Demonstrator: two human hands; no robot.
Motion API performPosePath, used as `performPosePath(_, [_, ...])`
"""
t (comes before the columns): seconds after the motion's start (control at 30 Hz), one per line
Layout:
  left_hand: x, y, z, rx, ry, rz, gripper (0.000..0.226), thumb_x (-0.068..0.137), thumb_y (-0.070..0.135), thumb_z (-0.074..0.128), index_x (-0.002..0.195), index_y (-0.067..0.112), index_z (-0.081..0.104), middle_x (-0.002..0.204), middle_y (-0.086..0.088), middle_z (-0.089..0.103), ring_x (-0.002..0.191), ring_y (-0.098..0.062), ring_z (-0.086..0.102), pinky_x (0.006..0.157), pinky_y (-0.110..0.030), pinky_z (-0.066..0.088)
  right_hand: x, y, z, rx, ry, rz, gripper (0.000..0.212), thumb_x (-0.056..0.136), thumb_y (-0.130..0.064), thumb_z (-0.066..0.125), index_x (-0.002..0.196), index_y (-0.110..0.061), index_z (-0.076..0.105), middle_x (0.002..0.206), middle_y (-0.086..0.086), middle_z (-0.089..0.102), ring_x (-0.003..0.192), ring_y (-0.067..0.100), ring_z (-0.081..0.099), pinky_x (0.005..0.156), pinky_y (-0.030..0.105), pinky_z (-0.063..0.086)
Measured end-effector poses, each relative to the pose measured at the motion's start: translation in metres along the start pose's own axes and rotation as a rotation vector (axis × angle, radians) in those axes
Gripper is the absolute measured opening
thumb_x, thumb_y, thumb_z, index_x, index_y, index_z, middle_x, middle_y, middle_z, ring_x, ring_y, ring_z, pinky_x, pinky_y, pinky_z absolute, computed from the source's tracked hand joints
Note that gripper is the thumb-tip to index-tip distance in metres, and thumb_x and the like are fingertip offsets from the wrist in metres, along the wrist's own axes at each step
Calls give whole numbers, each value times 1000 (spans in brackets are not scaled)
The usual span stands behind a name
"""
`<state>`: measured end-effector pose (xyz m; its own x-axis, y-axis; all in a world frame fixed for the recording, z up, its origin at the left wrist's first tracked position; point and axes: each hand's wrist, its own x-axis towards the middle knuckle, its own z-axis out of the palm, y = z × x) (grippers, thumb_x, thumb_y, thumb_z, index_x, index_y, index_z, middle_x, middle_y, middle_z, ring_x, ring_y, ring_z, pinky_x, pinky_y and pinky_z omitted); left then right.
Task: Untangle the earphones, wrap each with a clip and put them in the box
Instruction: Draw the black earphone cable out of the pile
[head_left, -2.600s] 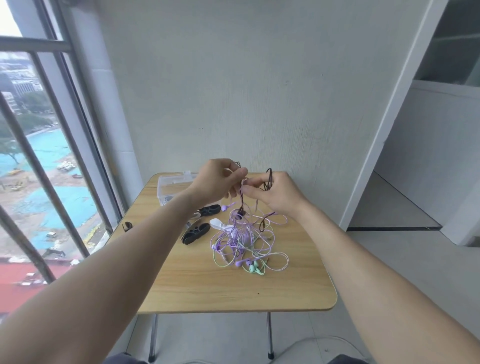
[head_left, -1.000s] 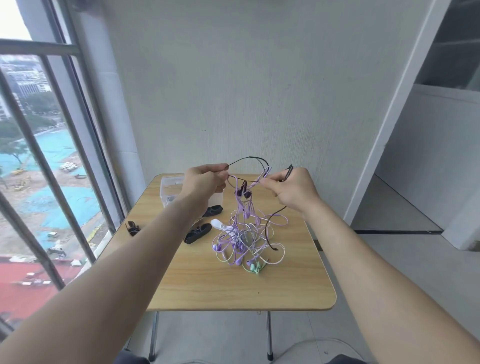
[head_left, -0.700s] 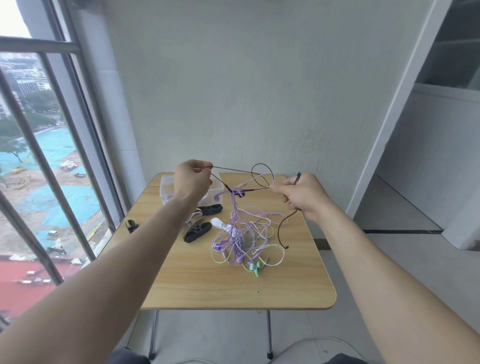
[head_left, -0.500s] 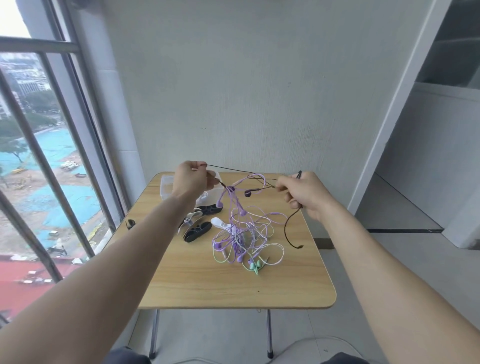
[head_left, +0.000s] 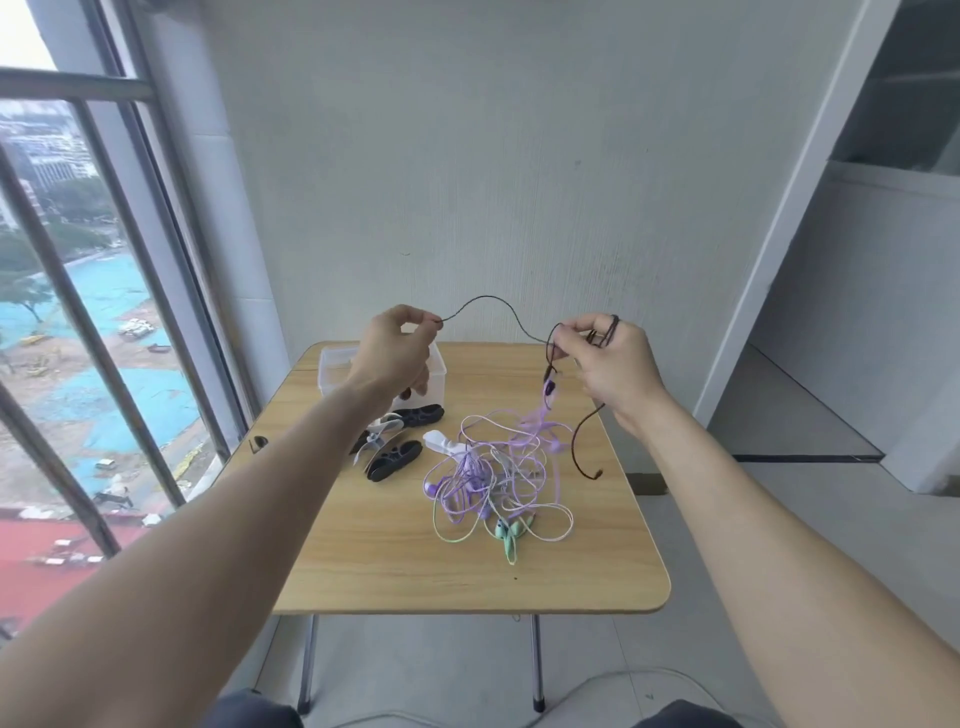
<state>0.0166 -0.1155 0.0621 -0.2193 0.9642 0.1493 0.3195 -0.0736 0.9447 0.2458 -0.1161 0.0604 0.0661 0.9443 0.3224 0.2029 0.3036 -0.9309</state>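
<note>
The wooden desk (head_left: 415, 571) fills the middle of the view, with a grey wall behind it at 12 o'clock and a barred window (head_left: 78, 312) at 9 o'clock.

Near the far left corner of the desk, at about 11 o'clock, stands the clear plastic box (head_left: 337, 364), partly hidden behind the left wrist.

The tangle of purple and white earphones (head_left: 498, 478) lies on the desk a little to the right of its centre. A pair of green earbuds (head_left: 511, 530) lies at the 6 o'clock edge of this tangle. One purple strand rises from the tangle toward the right hand.

At 9 o'clock from the tangle lie the clips: a black clip (head_left: 395, 460), a second black clip (head_left: 421, 414) closer to the box, and a white clip (head_left: 441, 441) just beside the tangle.

Both hands are raised above the desk. The left hand (head_left: 395, 353) is at 10 o'clock; its thumb and forefinger are closed in a pinch on one end of the black earphone cable (head_left: 493, 306). The cable runs in an arc to the right hand (head_left: 613, 364) at 2 o'clock, which grasps it with curled fingers, with a loop of cable around the fingertips. Below the right hand the cable hangs free, and its loose end (head_left: 597, 474) hangs at the right side of the tangle.
</note>
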Motion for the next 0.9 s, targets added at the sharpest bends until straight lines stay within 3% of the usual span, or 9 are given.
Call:
performPosePath(0.1, [1, 0, 2, 95, -107, 3, 13, 100, 15, 51, 104, 9, 61, 60, -3, 50, 37, -15, 45, 46, -27, 38, 2, 3, 0, -243, -101, -80, 8, 88, -13, 74, 80, -16, 74, 79, 10, 75, 68, 12, 64, 71, 30, 51])
performPosePath(0.2, [3, -6, 5, 122, -213, -32, 8, 100, 13, 50, 101, 9, 56, 67, -6, 51, 46, -17, 44, 45, -24, 37, 3, -5, -2, -528, -195, -175, 6, 89, -19, 73, 85, -15, 75, 73, -3, 69, 67, 10, 57, 65, 19, 42])
performPosePath(0.33, [-1, -13, 11, 199, -336, -26, 16, 91, 19, 68, 105, 13, 61, 83, -6, 60, 57, -17, 48, 53, -24, 39, 5, -28, -3, -810, -313, -222, 11, 95, -19, 60, 85, -16, 63, 73, -9, 60, 71, 13, 53, 58, 20, 33])
performPosePath(0.4, [-9, -13, 17, 208, -433, -1, 32, 87, 23, 75, 115, 17, 62, 89, -3, 66, 63, -17, 54, 61, -25, 43, 8, -38, -3, -782, -365, -211, 13, 95, -19, 60, 83, -16, 65, 76, -8, 67, 65, 1, 53, 56, 12, 35])
performPosePath(0.47, [-19, -12, 26, 174, -503, 66, 38, 84, 30, 79, 117, 22, 62, 89, 1, 71, 68, -17, 59, 66, -27, 48, 10, -45, -1, -711, -406, -198, 14, 94, -19, 63, 81, -17, 68, 77, -7, 73, 68, 2, 58, 65, 18, 42])
performPosePath(0.57, [-29, -11, 41, 150, -481, 219, 19, 84, 27, 80, 87, 13, 67, 62, 14, 65, 57, -12, 53, 56, -24, 46, 9, -47, 1, -612, -433, -186, 13, 94, -18, 64, 83, -14, 70, 79, -4, 76, 79, 22, 64, 77, 34, 49])
performPosePath(0.67, [-34, -9, 45, 164, -468, 231, 13, 88, 19, 76, 88, 7, 73, 64, 9, 69, 47, -5, 48, 44, -13, 39, 8, -43, -1, -580, -427, -165, 14, 94, -15, 64, 81, -14, 69, 77, -5, 76, 63, 11, 54, 67, 30, 45])
performPosePath(0.77, [-35, -9, 39, 252, -502, 258, 11, 91, 20, 72, 96, 12, 76, 78, 0, 76, 50, -6, 52, 41, -16, 39, 9, -33, -7, -574, -377, -138, 16, 93, -14, 64, 79, -14, 70, 79, -3, 77, 64, 11, 52, 61, 25, 41])
performPosePath(0.9, [-28, -17, 34, 234, -330, 265, 10, 88, 21, 74, 96, 15, 75, 71, 3, 75, 47, -6, 51, 43, -24, 44, 11, -19, -9, -520, -226, -51, 21, 91, -17, 66, 70, -17, 68, 75, -4, 77, 51, 6, 42, 56, 23, 39])
